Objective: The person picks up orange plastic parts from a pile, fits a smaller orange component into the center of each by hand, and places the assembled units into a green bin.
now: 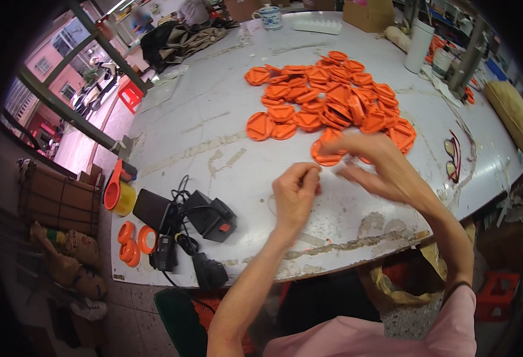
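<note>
A heap of orange round plastic discs (315, 89) with raised triangle shapes lies on the pale table. My left hand (297, 185) is closed in front of the heap, fingertips pressed together; whatever they hold, if anything, is hidden. Blurred by motion, my right hand (376, 163) reaches in from the right with thumb and fingers apart. Its fingertips pass over a single orange disc (327, 156) at the heap's near edge. I cannot tell whether they touch it. Nothing shows between the thumb and fingers.
At the table's left edge sit a black power tool battery pack with cables (209, 215), orange rings (129, 245) and a yellow tape roll (121, 199). Glasses (452, 156) lie at right, near a white bottle (419, 46). A patterned mug (268, 18) and dark cloth (181, 44) stand far back.
</note>
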Demonstrator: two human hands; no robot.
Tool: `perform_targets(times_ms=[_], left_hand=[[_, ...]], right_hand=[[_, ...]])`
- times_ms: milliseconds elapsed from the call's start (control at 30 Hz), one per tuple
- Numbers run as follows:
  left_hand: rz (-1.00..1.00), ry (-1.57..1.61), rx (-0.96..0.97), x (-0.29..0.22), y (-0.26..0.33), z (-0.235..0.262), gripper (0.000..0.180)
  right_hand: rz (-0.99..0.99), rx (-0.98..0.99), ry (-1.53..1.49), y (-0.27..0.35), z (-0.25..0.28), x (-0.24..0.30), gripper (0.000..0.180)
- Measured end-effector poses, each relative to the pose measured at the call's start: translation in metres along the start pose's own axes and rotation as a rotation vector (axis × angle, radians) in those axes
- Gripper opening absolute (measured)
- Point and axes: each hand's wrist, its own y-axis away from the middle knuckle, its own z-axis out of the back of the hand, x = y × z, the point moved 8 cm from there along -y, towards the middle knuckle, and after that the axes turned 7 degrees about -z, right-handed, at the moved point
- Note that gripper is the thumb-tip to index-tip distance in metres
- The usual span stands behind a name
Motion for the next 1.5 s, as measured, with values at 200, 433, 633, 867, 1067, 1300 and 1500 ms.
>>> perform_targets(times_ms=[200,433,633,867,1067,1300,1500], left_hand=[[-0.165,-0.086,0.002,-0.005,0.0,-0.012,0.011],[-0.236,-0.116,-0.019,-0.013,0.004,-0.002,0.009],[-0.353,-0.081,-0.315,-0.041,0.006,0.026,0.01],[-0.281,-0.025,-0.358,-0.039,0.006,0.024,0.023],[-0.298,0.02,-0.21,-0.039,0.005,0.013,0.027],[-0.129,0.068,-0.155,-0.025,0.002,0.009,0.024],[-0.208,0.046,-0.141,-0.035,0.003,0.008,0.031]], right_hand=[[0.116,-0.022,0.239,-0.144,-0.084,-0.047,0.061],[-0.07,0.324,0.35,-0.152,-0.127,-0.068,0.071],[-0.042,0.212,0.434,-0.085,-0.079,-0.057,0.065],[-0.3,0.122,-0.473,-0.023,-0.032,-0.059,0.067],[-0.574,0.412,-1.283,0.009,-0.083,-0.067,0.053],[-0.564,0.536,-1.649,0.014,-0.09,-0.075,0.041],[-0.574,0.484,-1.634,0.012,-0.082,-0.075,0.045]])
